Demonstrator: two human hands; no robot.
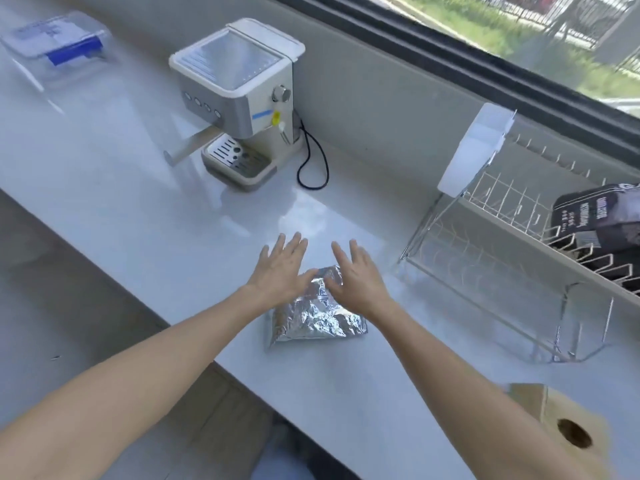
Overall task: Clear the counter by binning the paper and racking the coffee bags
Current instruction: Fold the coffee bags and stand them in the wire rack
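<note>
While hands (282, 268) spread, foil bag (317, 315) beneath

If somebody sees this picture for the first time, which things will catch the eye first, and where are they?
First, the two open hands, left hand and right hand, spread over a crinkled foil bag lying on the white counter in the centre. Then the coffee machine behind to the left, and the wire rack on the right, with a black bag already in it.
</note>
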